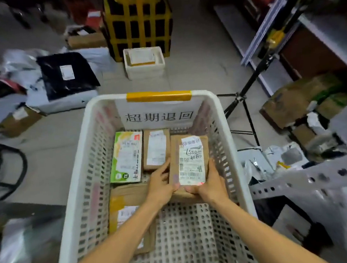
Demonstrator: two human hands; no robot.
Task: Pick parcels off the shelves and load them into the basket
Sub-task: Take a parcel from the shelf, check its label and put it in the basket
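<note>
floor (194,70) | foam box (145,71) | yellow crate (138,29) | cardboard box (20,122) | bagged parcels (61,104)

Inside the white perforated plastic basket (78,181), the left grip (161,184) and right grip (209,182) clasped the near end of a brown cardboard parcel with a white label (192,161), close to the basket's right wall. Toward the basket's far wall lay a smaller brown carton (156,149) and a green-and-white box (126,156). A flat brown taped carton (129,210) lay by the basket's left wall.
</note>
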